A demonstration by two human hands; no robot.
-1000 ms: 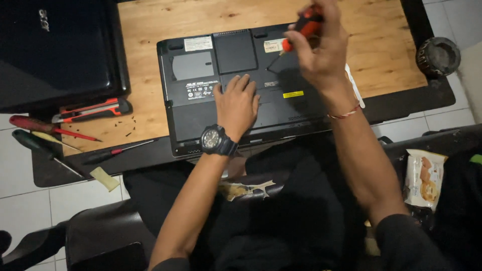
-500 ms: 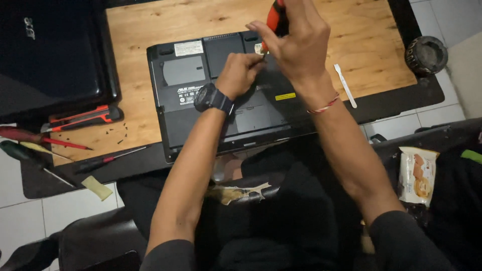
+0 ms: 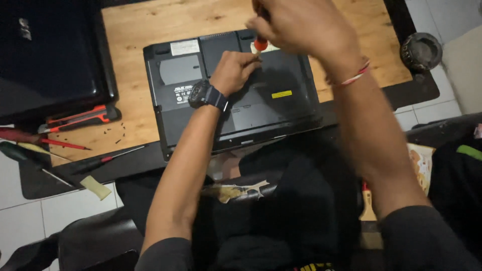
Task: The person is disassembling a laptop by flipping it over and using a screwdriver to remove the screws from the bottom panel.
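since the picture half a second back, the right hand (image 3: 301,27) has dropped lower over the laptop (image 3: 231,93), so its screwdriver (image 3: 260,44) now shows only an orange-red collar under the fist instead of a handle above it. the left hand (image 3: 233,70) has stayed at the same spot on the case, and the view has drifted slightly.

nearest the body, both forearms rise from the lap toward 12 o'clock. the left wrist carries a dark watch (image 3: 201,94); its hand lies knuckles up on the laptop's underside, fingers curled together, fingertips pressed to the case just beside the screwdriver tip, at about 8 o'clock from it. the right wrist, with a red and white string bracelet (image 3: 354,78), bends over the far edge, fist wrapped tight round the screwdriver handle, the tool upright.

the laptop lies bottom-up on a wooden board (image 3: 150,30). at 9 o'clock from it rest a red and black tool (image 3: 80,118), loose screws (image 3: 116,134) and more screwdrivers (image 3: 60,144). at 2 o'clock sits a round dark dish (image 3: 420,50).
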